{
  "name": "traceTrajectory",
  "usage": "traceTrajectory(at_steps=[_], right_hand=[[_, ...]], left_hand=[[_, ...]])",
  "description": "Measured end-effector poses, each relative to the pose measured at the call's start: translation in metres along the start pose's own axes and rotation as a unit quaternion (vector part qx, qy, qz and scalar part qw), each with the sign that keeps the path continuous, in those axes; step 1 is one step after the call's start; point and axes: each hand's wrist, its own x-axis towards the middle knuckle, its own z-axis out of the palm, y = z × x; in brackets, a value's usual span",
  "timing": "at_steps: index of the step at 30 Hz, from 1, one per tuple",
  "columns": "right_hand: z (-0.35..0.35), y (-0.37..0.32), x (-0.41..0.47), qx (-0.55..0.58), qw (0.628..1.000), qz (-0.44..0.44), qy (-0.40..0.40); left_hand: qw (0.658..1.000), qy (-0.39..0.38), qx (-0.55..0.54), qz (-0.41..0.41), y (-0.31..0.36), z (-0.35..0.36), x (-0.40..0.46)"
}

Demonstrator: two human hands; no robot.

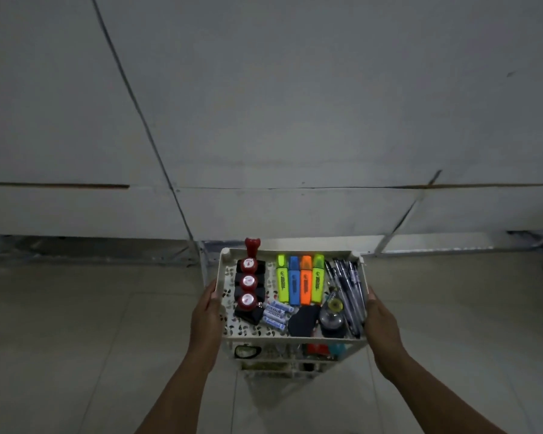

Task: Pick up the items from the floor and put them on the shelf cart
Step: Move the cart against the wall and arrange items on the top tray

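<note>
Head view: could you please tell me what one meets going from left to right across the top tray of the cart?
Left hand → red stamps → yellow highlighter → blue highlighter → orange highlighter → green highlighter → pens → right hand.

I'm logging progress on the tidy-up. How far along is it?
Nearly done, it seems. The shelf cart top tray already holds highlighters, stamps, batteries and pens, and lower shelves hold more. The left hand and right hand grip the tray's sides and hold no item. No items show on the visible floor, so little looks left.
</note>
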Motion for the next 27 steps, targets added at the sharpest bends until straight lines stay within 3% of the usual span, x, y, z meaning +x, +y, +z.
traceTrajectory(at_steps=[17,23,27], right_hand=[[-0.006,-0.092,0.141,-0.096,0.985,-0.042,-0.139],[-0.012,-0.085,0.150,-0.078,0.986,-0.058,-0.132],[-0.021,-0.082,0.152,-0.057,0.991,-0.039,-0.113]], left_hand=[[0.982,0.181,-0.048,-0.024,0.007,0.089,-0.021],[0.975,0.198,-0.086,-0.048,0.024,0.097,-0.007],[0.980,0.169,-0.092,-0.046,0.039,0.105,0.004]])
